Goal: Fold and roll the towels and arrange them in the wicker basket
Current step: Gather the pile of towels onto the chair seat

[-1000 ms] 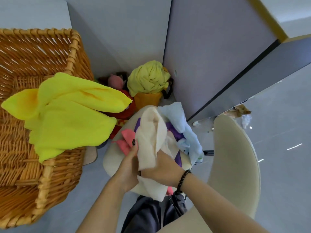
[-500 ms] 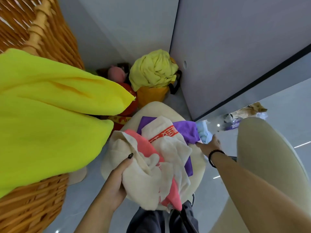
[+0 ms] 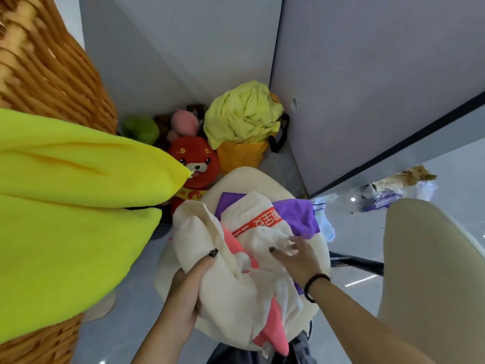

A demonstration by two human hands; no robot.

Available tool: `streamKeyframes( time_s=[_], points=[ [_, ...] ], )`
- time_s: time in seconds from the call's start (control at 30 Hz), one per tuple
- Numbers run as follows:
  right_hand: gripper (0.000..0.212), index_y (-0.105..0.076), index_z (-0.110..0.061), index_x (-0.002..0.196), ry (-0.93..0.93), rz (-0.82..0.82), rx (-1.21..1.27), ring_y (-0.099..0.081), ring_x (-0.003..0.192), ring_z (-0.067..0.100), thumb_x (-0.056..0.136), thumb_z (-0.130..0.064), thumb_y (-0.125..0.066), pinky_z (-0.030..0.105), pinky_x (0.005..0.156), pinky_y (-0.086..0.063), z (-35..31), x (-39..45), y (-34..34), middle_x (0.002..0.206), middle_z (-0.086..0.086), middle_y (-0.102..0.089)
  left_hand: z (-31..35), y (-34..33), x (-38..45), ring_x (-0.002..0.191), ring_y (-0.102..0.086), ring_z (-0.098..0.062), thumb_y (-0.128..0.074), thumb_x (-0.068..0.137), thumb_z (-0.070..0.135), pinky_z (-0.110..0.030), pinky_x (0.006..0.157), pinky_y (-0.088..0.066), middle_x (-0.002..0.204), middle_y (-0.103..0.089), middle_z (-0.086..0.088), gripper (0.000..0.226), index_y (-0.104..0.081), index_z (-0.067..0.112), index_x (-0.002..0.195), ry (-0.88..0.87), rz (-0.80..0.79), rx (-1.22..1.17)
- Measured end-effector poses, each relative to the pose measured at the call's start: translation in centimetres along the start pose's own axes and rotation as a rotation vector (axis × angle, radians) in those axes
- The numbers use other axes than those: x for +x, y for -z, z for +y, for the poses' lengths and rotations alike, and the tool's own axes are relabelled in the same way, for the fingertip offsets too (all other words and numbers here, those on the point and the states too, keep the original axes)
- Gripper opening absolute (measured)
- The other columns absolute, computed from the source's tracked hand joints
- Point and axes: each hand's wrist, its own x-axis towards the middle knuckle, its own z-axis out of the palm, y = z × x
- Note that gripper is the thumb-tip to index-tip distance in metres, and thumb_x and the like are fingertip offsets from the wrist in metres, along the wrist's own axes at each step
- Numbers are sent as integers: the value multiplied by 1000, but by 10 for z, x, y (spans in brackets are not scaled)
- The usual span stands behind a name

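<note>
A heap of towels lies on a round cream stool (image 3: 265, 179) in front of me. My left hand (image 3: 183, 292) grips a cream towel (image 3: 225, 292) at the heap's left side. My right hand (image 3: 294, 256) rests on a white towel with a red printed band (image 3: 258, 222), its fingers pinching a fold. A pink towel (image 3: 273, 334) and a purple towel (image 3: 299, 219) poke out between them. The wicker basket (image 3: 39, 72) fills the left edge, with a bright yellow towel (image 3: 70, 211) draped over its rim.
A red plush toy (image 3: 195, 164), a pink plush (image 3: 183, 123) and an orange bag topped with a pale yellow cloth (image 3: 244, 116) sit in the corner by grey partition walls (image 3: 367, 88). A cream chair (image 3: 430, 271) stands right. A light blue cloth (image 3: 326, 227) hangs behind the stool.
My right hand came back from the light blue cloth at the right and landed on the white towel. My left hand keeps its hold on the cream towel. The view moved closer.
</note>
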Motion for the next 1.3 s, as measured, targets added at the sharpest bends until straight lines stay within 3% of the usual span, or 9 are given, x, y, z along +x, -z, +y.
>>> streamKeyframes(
  time_s=[0.1, 0.27, 0.33, 0.43, 0.53, 0.67, 0.83, 1.13, 1.3],
  points=[
    [125, -2, -35, 151, -28, -180, -202, -15, 143, 27, 58, -58, -82, 38, 105, -37, -10, -12, -26, 154, -1, -4, -3, 9, 2, 101, -68, -26, -79, 40, 56, -49, 95, -51, 104, -75, -3, 86, -65, 19, 116, -9, 80, 38],
    [151, 30, -36, 144, -65, -86, -332, 2, 146, 33, 48, -62, -83, 49, 110, -30, -8, -5, -48, 157, 0, 20, -10, 21, 4, 91, -67, -29, -80, 58, 43, -38, 74, -53, 96, -73, -8, 50, -65, 15, 97, -53, 305, 140],
    [150, 26, -30, 146, -73, -22, -305, -14, 143, 34, 49, -59, -85, 47, 110, -32, -5, 3, -47, 158, 3, 4, -10, 26, 5, 90, -64, -31, -75, 76, 26, -38, 74, -50, 94, -70, -9, 20, -63, 14, 87, -99, 415, 183],
    [116, -3, -18, 151, -64, -11, -326, -42, 129, 31, 66, -40, -81, 41, 99, -43, -2, 15, -41, 146, 8, -29, -13, 31, 9, 94, -62, -29, -71, 64, 35, -41, 83, -51, 96, -68, -5, 38, -63, 13, 95, -105, 460, 294],
    [50, -50, -13, 118, 6, -56, -342, -58, 104, 28, 72, -22, -70, 33, 81, -50, -6, 17, -36, 116, 7, -57, -20, 25, 14, 101, -62, -28, -67, 61, 41, -44, 91, -51, 105, -67, -4, 52, -61, 19, 108, -80, 363, 378],
    [17, -66, -16, 86, -18, -216, -47, -63, 78, 22, 71, -17, -75, 35, 72, -53, -23, -8, -24, 85, 4, -68, -29, 10, 20, 107, -60, -22, -73, 78, 38, -44, 98, -48, 118, -65, 0, 53, -55, 24, 125, -86, 156, 429],
    [24, -70, -17, 93, 15, -441, 152, -68, 76, 17, 71, -13, -78, 34, 74, -56, -56, -71, 10, 86, 2, -73, -21, -10, -6, 109, -65, -14, -74, 59, 65, -41, 99, -49, 120, -68, 8, 78, -55, 35, 129, -59, -93, 187],
    [40, -54, -33, 91, 406, -404, 48, -61, 82, -8, 71, -14, -83, 12, 69, -49, -102, -146, 81, 95, -10, -62, 3, -61, -89, 104, -69, -23, -86, 67, 40, -45, 96, -51, 111, -73, -4, 61, -66, 22, 121, -188, -133, -30],
    [58, -60, -25, 111, 687, -374, 63, -61, 99, 1, 62, -18, -90, 13, 80, -48, -112, -187, 172, 107, -11, -65, 17, -134, -159, 109, -67, -23, -70, 76, 47, -43, 93, -50, 116, -71, -7, 55, -65, 19, 123, -287, -217, -179]
  ],
)
